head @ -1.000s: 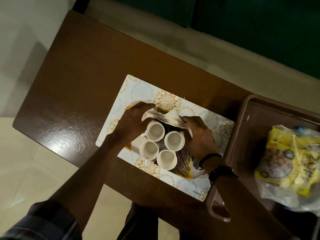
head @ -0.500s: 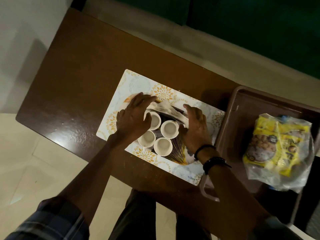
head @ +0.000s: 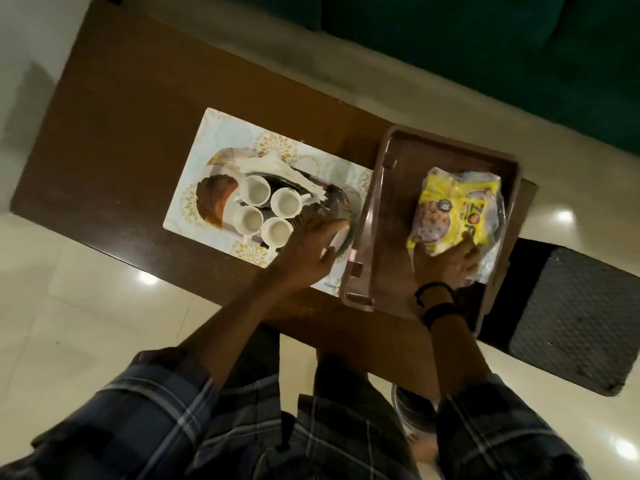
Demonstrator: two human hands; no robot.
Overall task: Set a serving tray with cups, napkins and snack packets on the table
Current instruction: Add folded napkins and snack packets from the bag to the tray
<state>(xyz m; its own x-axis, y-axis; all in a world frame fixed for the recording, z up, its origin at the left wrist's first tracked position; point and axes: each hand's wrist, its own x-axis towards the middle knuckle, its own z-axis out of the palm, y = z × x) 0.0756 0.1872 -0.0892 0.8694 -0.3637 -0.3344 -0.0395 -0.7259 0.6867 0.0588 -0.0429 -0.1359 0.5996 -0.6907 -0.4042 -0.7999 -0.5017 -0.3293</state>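
Note:
An oval patterned serving tray (head: pixel 214 195) lies on a floral placemat (head: pixel 221 133). It carries several white cups (head: pixel 255 191) in a cluster, and fanned white napkins (head: pixel 277 168) lie along its far side. My left hand (head: pixel 308 251) lies over the tray's right end beside the cups, its fingers curled on the rim. To the right, yellow snack packets in a clear bag (head: pixel 450 209) lie in a brown plastic tray (head: pixel 377 202). My right hand (head: pixel 446 265) grips the near edge of that bag.
The dark wooden table (head: pixel 138 98) runs left, with bare surface beyond the placemat. The brown tray hangs over the table's right end. A dark textured stool or seat (head: pixel 571 313) stands at the right. Green upholstery (head: pixel 485 46) is behind the table.
Both hands have left the napkins and cups. My right hand has moved right onto the snack packets, and my left hand has shifted to the serving tray's right end. The camera has swung right.

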